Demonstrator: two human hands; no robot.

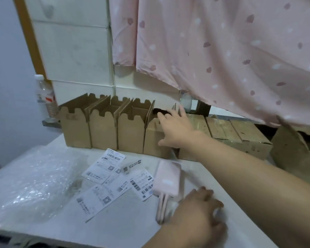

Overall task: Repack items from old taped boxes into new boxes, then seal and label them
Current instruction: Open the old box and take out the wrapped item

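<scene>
Reaching across the tabletop, a person's right hand (pixel 175 127) lies with fingers straight and spread over the top of the fourth open brown cardboard box (pixel 156 140), the last in a row of four standing side by side at the back of the white table (pixel 123 226). Its fingertips are at a dark item (pixel 159 110) in the box mouth, too shadowed to identify. Just right of that row sit flat, tape-sealed brown boxes (pixel 220 129).

Nearer the camera, the left hand (pixel 200 213) rests on the table with fingers curled, beside a pale pink rectangular device (pixel 168 178) and its pink cords (pixel 162 206); whether it grips anything cannot be told. White printed shipping labels (pixel 104 167) lie scattered left of the device, and a sheet of clear bubble wrap (pixel 34 176) covers the table's left end. A clear plastic water bottle (pixel 45 97) stands behind the boxes, and a pink petal-print curtain (pixel 222 51) hangs above.
</scene>
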